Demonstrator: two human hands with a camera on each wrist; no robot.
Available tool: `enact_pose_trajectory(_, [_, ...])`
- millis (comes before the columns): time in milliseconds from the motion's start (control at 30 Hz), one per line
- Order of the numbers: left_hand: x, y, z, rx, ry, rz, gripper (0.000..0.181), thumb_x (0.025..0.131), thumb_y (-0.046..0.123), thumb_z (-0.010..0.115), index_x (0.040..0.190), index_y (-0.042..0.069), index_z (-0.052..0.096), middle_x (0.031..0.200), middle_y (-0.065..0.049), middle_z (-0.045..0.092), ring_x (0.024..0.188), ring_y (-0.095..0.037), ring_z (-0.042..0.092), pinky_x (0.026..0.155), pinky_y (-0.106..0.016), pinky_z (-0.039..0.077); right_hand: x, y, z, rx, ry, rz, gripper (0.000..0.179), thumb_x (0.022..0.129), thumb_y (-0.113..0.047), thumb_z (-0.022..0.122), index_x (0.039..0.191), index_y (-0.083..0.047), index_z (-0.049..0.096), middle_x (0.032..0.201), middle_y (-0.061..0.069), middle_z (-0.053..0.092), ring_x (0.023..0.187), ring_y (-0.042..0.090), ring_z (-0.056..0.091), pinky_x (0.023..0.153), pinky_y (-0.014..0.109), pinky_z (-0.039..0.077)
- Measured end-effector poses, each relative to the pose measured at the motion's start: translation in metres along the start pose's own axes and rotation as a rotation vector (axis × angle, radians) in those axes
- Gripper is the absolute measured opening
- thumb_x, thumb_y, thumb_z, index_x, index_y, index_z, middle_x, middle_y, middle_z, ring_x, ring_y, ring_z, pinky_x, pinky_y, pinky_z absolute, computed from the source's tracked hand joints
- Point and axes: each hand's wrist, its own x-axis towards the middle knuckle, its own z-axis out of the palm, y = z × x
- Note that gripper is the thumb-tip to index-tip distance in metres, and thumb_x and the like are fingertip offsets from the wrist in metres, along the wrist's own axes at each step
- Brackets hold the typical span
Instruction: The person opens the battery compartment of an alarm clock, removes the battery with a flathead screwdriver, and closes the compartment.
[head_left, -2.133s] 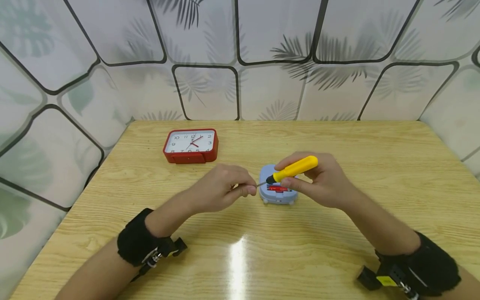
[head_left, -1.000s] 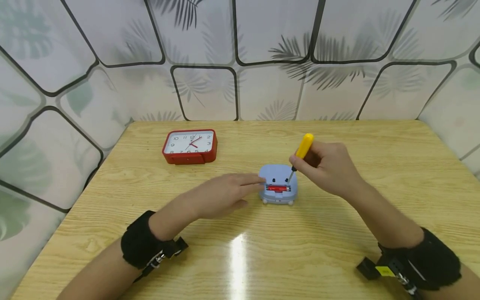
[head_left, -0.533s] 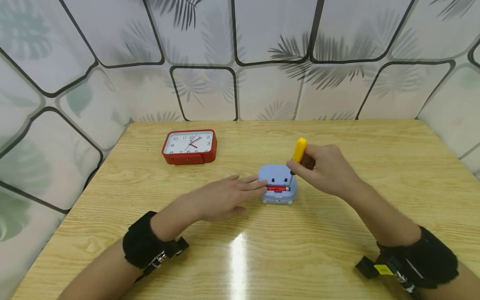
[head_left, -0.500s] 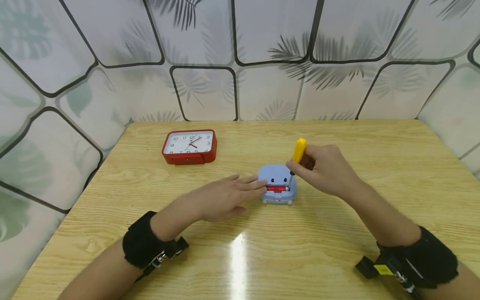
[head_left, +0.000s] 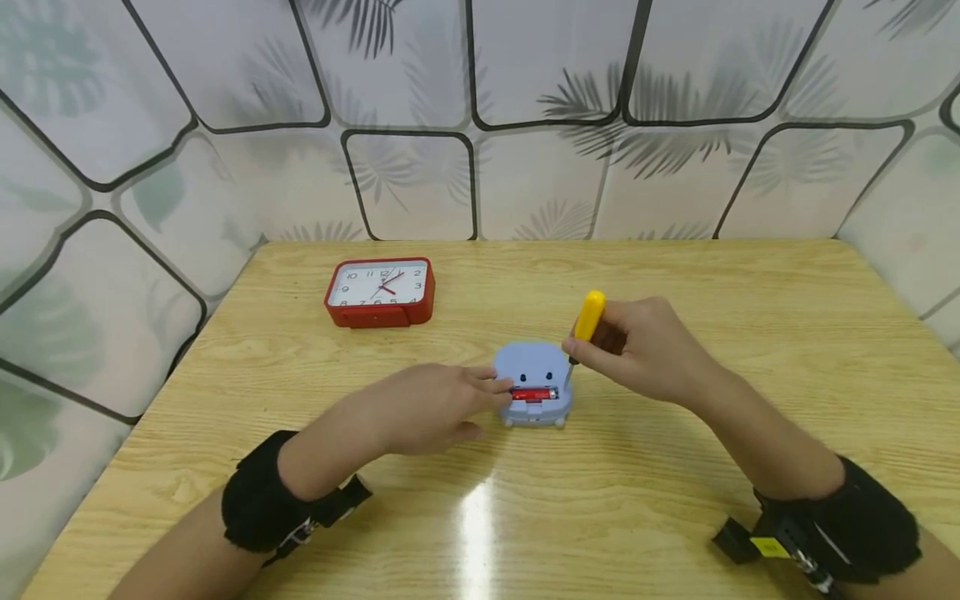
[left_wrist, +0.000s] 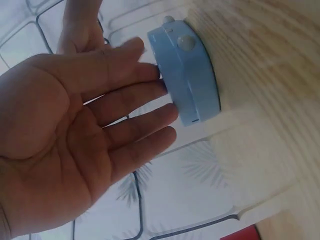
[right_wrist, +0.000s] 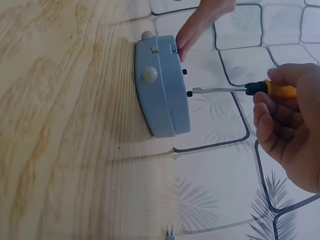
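A small light-blue case (head_left: 531, 358), like an alarm clock lying face down, has two black knobs and an uncovered compartment holding a red battery (head_left: 531, 394). My left hand (head_left: 431, 408) reaches to its left side with fingers extended; in the left wrist view, fingertips of that hand (left_wrist: 95, 115) meet the case's edge (left_wrist: 187, 75). With my right hand (head_left: 648, 350) I grip a yellow-handled screwdriver (head_left: 590, 317), pointed down by the case's right edge. In the right wrist view, the flat tip of the screwdriver (right_wrist: 220, 90) appears close to one knob (right_wrist: 189, 94); contact cannot be told.
Behind and to the left, a red rectangular clock (head_left: 380, 292) leans back on the wooden table (head_left: 712, 283). A patterned covering (head_left: 540, 183) rises along the table's rear edge. Black straps (head_left: 273, 492) with small cameras circle both wrists.
My left hand has let go of the screwdriver's shaft and moved to the blue case. The screwdriver has swung upright. Most recently, the case has shifted left and nearer me, with both hands following.
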Motion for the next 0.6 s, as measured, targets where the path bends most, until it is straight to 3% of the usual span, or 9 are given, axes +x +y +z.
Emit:
enact_pose_trajectory(167, [0.004,-0.002,0.003,-0.027,0.131,0.007,0.047,0.092,0.017,0.073,0.137,0.007,0.061,0.142,-0.008,0.059,0.132,-0.024,0.055,0.108,-0.037,0.049,-0.002,-0.002,0.002,0.059,-0.011,-0.059,0.011,0.084,-0.011,0.079,0.083,-0.012,0.069,0.067,-0.010,0.064,0.054,-0.002,0.052,0.049,0.019,0.050])
enact_pose_trajectory(300, [0.009,-0.007,0.007,-0.023,0.210,-0.016,0.052,0.092,0.025,0.074,0.137,0.004,0.060,0.145,-0.011,0.055,0.134,-0.026,0.053,0.108,-0.038,0.048,-0.001,-0.003,0.003,0.078,-0.039,-0.064,0.010,0.086,-0.011,0.078,0.084,-0.013,0.068,0.068,-0.010,0.063,0.056,-0.001,0.053,0.050,0.020,0.051])
enact_pose_trajectory(600, [0.019,-0.010,0.017,-0.063,0.162,-0.066,0.069,0.094,0.040,0.069,0.147,0.002,0.047,0.158,-0.012,0.039,0.144,-0.027,0.042,0.114,-0.040,0.041,0.000,-0.002,0.004,0.075,-0.087,-0.049,0.009,0.088,-0.014,0.077,0.087,-0.013,0.068,0.070,-0.010,0.062,0.057,0.002,0.052,0.051,0.020,0.051])
